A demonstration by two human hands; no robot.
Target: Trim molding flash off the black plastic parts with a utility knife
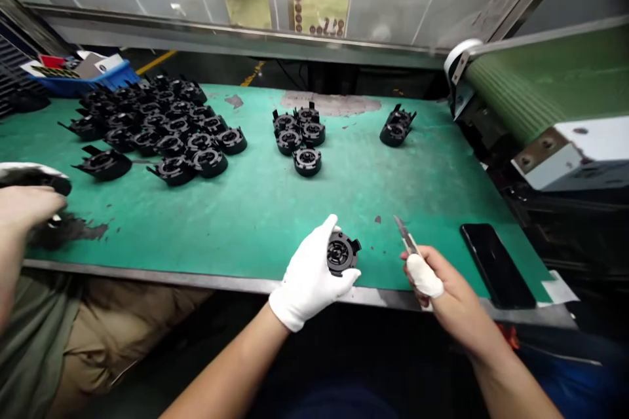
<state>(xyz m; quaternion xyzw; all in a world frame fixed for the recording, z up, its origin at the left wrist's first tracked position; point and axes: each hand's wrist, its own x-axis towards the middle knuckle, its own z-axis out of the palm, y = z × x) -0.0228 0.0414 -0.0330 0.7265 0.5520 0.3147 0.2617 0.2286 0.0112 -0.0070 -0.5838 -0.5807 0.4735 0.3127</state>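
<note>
In a white glove, my left hand (pixel 309 275) grips a round black plastic part (pixel 340 253) near the front edge of the bench. Rings and a small tab show on the part's face; the palm hides its left side. My right hand (pixel 432 278), bare except for a white cover on the thumb, is wrapped round a utility knife (pixel 410 242). The knife's blade points up and to the left, apart from the part. Beyond my hands, a small group of similar black parts (pixel 308 158) rests on the green bench top (pixel 246 209).
Many more black parts (pixel 170 144) crowd the left, before a blue bin (pixel 105 82). Two parts (pixel 396 127) stand at back right. A phone (pixel 496 265) lies right of my knife hand; a green conveyor (pixel 550 78) rises beyond. A co-worker's hand (pixel 32 206) is at far left.
</note>
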